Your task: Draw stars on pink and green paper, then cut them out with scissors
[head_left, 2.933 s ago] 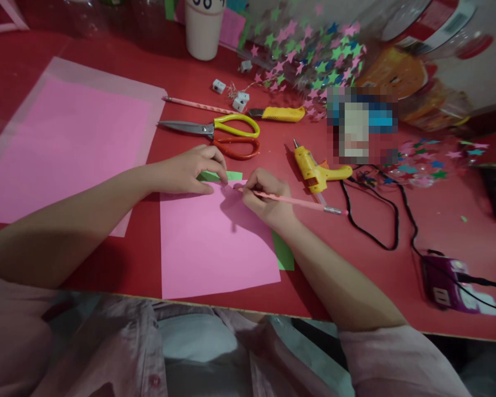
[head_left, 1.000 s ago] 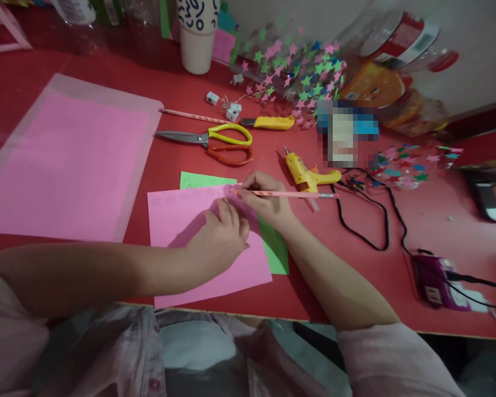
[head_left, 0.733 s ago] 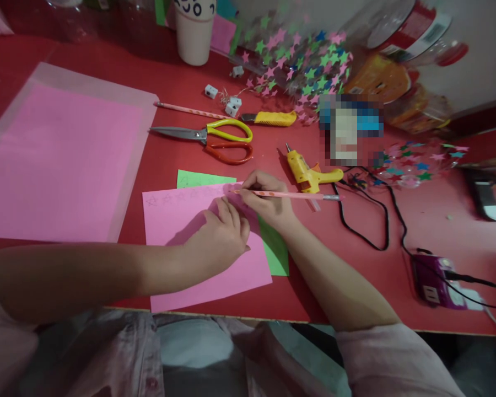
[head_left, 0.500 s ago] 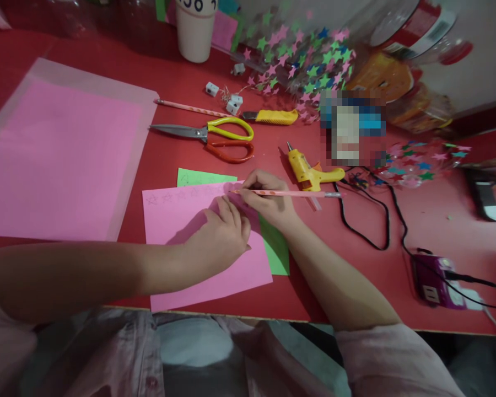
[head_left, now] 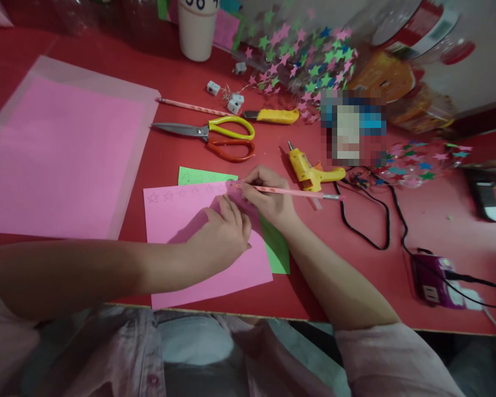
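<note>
On the red table (head_left: 268, 157), close to its near edge, lies the pink sheet (head_left: 167, 220), partly covering a green sheet (head_left: 276, 248). My right hand (head_left: 268, 197) pinches the pink pencil (head_left: 297, 192) near its point, which sits by the paper's top edge; my left hand (head_left: 221, 237) rests on the paper, fingers bent and loosely spread, pinching nothing. A row of pencilled stars (head_left: 168, 196) runs along that edge — clear at the left end, fainter toward my fingers. I judge this row nearly full; below it, the paper I can see is undrawn. The green strip above shows faint outlines too. As for writing, I can read no brand — the cup (head_left: 197, 33) bears dark marks cut off by the view, and the bottle's red-and-white label (head_left: 421, 33) is too blurred.
</note>
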Available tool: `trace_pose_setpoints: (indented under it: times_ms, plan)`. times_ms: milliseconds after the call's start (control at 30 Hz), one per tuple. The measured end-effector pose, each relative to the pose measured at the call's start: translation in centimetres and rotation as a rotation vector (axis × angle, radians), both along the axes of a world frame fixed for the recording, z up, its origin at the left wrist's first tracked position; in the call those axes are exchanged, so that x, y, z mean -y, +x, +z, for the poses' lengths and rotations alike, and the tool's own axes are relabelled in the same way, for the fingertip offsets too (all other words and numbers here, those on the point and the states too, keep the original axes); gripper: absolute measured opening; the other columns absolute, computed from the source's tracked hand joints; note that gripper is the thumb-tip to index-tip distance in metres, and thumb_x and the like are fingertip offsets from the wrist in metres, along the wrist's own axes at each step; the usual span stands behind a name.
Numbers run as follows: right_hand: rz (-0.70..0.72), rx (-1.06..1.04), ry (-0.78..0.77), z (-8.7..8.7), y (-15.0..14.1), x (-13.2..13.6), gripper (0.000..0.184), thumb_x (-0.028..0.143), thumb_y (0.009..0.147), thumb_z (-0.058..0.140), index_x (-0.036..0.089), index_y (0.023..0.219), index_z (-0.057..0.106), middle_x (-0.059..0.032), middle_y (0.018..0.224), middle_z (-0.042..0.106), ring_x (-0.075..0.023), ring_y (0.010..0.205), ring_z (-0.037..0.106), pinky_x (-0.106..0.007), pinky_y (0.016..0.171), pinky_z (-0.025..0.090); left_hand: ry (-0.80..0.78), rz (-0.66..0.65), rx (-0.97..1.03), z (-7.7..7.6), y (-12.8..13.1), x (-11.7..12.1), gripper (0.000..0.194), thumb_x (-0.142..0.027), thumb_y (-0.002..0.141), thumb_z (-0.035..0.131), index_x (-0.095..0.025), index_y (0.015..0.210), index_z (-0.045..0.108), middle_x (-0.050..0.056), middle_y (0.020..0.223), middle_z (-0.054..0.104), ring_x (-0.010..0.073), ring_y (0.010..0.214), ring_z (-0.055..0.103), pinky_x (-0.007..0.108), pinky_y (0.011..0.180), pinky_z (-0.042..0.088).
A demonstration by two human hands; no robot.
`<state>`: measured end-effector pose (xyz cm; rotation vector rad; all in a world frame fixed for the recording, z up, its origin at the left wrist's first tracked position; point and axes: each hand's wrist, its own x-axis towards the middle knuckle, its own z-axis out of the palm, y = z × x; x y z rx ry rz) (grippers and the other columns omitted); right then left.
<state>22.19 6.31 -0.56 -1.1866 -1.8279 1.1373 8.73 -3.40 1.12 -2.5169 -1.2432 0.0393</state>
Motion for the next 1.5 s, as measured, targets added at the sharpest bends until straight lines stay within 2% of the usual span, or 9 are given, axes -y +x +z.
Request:
trace_pose_setpoints:
  times_ms: [433,867,1300,1500]
  plan:
    - [-0.033,-0.021,0.015,0.16,-0.29,0.17,0.015,0.019,0.077,0.061,0.021,0.067,0.05,0.0048,0.059,0.051,-0.0091,0.054,0.044,-0.025,0.051,0.034,0.003,-0.001,-0.013,0.15,-0.02,0.0,0.054,-0.045,0.099,0.046,0.004,0.115,0.063,0.036,0.107,0.069,0.0431,0.099,0.07,0.036,0.054,0.057]
    - [-0.001,0.079,0.048,0.61,-0.04,-0.22,0.014,0.012,0.067,0.054,0.021,0.061,0.045,0.0059,0.055,0.047,-0.0084,0.052,0.039,-0.024,0.049,0.029,0.001,-0.016,-0.013,-0.02,-0.14,0.07,0.051,-0.039,0.101,0.041,0.006,0.119,0.06,0.037,0.109,0.068,0.0434,0.1,0.07,0.036,0.054,0.056]
    - [-0.006,0.078,0.049,0.72,0.03,-0.17,0.016,0.012,0.067,0.055,0.021,0.06,0.044,0.0063,0.054,0.044,-0.0085,0.051,0.036,-0.025,0.05,0.028,-0.064,-0.002,-0.038,0.75,0.02,-0.13,0.055,-0.042,0.099,0.046,0.006,0.122,0.061,0.037,0.112,0.067,0.0439,0.102,0.069,0.037,0.055,0.058]
    - [0.006,0.054,0.049,0.3,0.01,-0.07,0.017,0.016,0.071,0.059,0.022,0.063,0.045,0.0064,0.054,0.044,-0.0084,0.05,0.037,-0.025,0.049,0.028,-0.027,-0.009,-0.035,0.42,-0.03,-0.02,0.054,-0.042,0.1,0.045,0.005,0.119,0.062,0.036,0.11,0.068,0.0432,0.101,0.07,0.036,0.056,0.058]
